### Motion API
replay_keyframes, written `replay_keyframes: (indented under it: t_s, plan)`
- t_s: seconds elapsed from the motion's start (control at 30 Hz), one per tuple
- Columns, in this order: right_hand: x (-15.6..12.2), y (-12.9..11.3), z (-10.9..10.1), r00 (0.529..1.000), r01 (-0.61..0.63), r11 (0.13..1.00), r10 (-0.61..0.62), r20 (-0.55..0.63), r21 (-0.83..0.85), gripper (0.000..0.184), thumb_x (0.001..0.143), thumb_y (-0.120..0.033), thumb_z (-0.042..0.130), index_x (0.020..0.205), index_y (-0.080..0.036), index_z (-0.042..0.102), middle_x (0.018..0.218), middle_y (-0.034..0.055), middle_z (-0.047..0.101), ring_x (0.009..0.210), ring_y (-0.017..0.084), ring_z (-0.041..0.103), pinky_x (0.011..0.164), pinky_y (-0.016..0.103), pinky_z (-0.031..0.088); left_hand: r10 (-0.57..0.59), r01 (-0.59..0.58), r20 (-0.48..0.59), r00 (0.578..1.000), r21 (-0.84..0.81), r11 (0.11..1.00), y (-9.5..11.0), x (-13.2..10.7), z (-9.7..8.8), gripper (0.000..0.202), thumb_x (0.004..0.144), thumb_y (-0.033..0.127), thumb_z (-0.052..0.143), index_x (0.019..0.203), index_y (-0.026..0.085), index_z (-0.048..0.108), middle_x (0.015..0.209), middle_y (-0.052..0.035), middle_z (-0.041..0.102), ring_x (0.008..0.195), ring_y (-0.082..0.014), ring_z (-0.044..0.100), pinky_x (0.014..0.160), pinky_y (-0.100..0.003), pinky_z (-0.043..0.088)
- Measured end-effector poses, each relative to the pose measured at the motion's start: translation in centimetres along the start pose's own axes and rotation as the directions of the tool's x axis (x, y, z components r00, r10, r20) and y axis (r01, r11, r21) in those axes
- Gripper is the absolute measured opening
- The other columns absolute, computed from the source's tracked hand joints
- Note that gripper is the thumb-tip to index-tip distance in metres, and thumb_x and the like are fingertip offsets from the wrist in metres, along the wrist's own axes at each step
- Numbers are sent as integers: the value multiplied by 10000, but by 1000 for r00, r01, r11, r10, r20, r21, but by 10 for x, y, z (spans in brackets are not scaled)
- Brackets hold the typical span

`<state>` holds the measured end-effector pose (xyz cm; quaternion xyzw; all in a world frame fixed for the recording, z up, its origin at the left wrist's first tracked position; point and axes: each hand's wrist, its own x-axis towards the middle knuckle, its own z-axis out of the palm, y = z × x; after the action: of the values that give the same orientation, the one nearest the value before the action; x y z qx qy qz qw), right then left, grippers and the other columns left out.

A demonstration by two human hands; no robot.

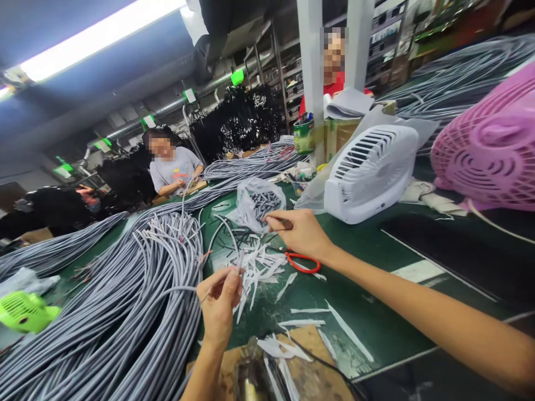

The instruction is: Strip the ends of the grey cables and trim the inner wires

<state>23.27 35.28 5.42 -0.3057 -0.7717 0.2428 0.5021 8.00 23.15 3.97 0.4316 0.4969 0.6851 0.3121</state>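
Note:
My left hand [219,303] is closed in a pinch on the end of one grey cable [179,289] drawn from the big cable bundle [125,312] at my left. My right hand [298,231] reaches forward, fingers pinched on a small dark tube piece [282,224] at the mouth of a clear plastic bag [254,203] full of such pieces. Red-handled scissors [303,262] lie on the green table [368,245] just under my right wrist. White paper strips [259,267] litter the surface between my hands.
A white fan [370,170] and a pink fan [491,147] stand at the right. A green fan [23,312] lies at the far left. Two other people sit at the far side, amid more cable bundles, a green can [304,136] and a cardboard piece [301,367].

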Motion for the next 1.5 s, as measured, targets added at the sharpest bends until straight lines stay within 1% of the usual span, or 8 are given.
replay_keyframes:
  t_s: [0.13, 0.27, 0.6, 0.8, 1.0, 1.13, 1.33, 1.5]
  plan:
    - [-14, -26, -2, 970, 106, 932, -174, 172, 347, 215, 792, -281, 557, 787, -116, 694, 667, 50, 682, 492, 91, 521, 448, 190, 381, -21, 18, 15, 1000, 172, 985, -10, -1, 1, 305, 643, 417, 688, 693, 118, 719, 452, 7, 504, 383, -58, 367, 332, -170, 247]
    - [-20, -32, 1, 960, 12, 868, -149, 238, 496, 223, 795, -295, 563, 741, -110, 675, 638, 53, 674, 510, 94, 540, 463, 189, 410, -47, 41, 24, 999, 208, 977, -10, -4, 3, 356, 629, 466, 688, 692, 117, 711, 420, 24, 474, 379, -64, 374, 342, -178, 258]
    - [-19, -24, 5, 974, -21, 938, -60, 220, 347, 187, 800, -256, 551, 672, -126, 592, 539, -25, 532, 436, 48, 383, 416, 168, 303, -95, 89, -55, 994, -100, 991, 1, 1, 13, 503, 658, 580, 615, 504, 179, 354, 463, 19, 540, 268, -47, 358, 257, -158, 238]
    - [-28, -27, 9, 964, 112, 952, -173, 200, 286, 173, 838, -207, 490, 673, -158, 504, 566, -32, 509, 473, 66, 412, 477, 181, 335, 50, -63, 50, 998, 309, 949, -4, -4, 11, 250, 661, 396, 682, 639, 155, 622, 481, 40, 463, 407, -66, 363, 371, -175, 278]
    - [-27, -24, 13, 934, 40, 936, -159, 320, 349, 240, 839, -250, 451, 615, -166, 437, 516, -66, 374, 462, 57, 323, 460, 178, 279, 194, -350, 332, 923, 516, 781, 4, -9, 9, 287, 771, 321, 565, 548, 164, 654, 489, -8, 516, 458, -109, 418, 479, -232, 325]
    - [-27, -27, 13, 900, -54, 931, -112, 421, 362, 287, 837, -246, 409, 562, -170, 377, 515, -71, 284, 475, 55, 265, 459, 185, 240, 290, -423, 319, 902, 525, 738, 8, -9, 6, 253, 769, 282, 569, 566, 176, 678, 481, -6, 535, 439, -109, 428, 467, -227, 321]
    - [-34, -32, 9, 916, 205, 911, -307, 257, 358, 294, 824, -235, 437, 552, -175, 345, 510, -68, 287, 467, 54, 252, 469, 202, 223, 379, -493, 316, 870, 589, 640, 6, -7, 7, 215, 770, 200, 555, 588, 174, 668, 456, 9, 483, 409, -98, 400, 432, -210, 298]
    - [-31, -30, 16, 928, -61, 919, -92, 362, 390, 383, 825, -315, 438, 501, -185, 283, 468, -71, 262, 464, 53, 246, 450, 193, 224, 406, -662, 523, 750, 599, 451, 2, -8, 5, 228, 783, 156, 517, 606, 169, 661, 468, -1, 489, 397, -93, 408, 415, -205, 298]
